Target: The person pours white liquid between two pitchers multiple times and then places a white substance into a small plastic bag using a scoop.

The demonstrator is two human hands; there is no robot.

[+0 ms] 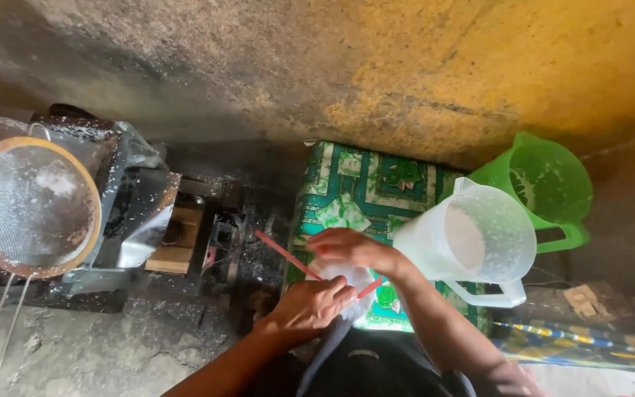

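My left hand (310, 309) grips the top of a small white plastic bag (356, 281), with a red strip (284, 254) sticking out up and to the left from my fingers. Just above it, my right hand (350, 250) pinches the same bag and the strip's other end. Both hands work over a green patterned box (365, 184). Most of the bag is hidden by my fingers.
A clear plastic jug (472, 239) with white residue stands right of my hands, a green jug (549, 184) behind it. At left a round wire sieve (31, 206) rests on a metal machine (137, 213). A rough yellowish wall (406, 66) rises behind.
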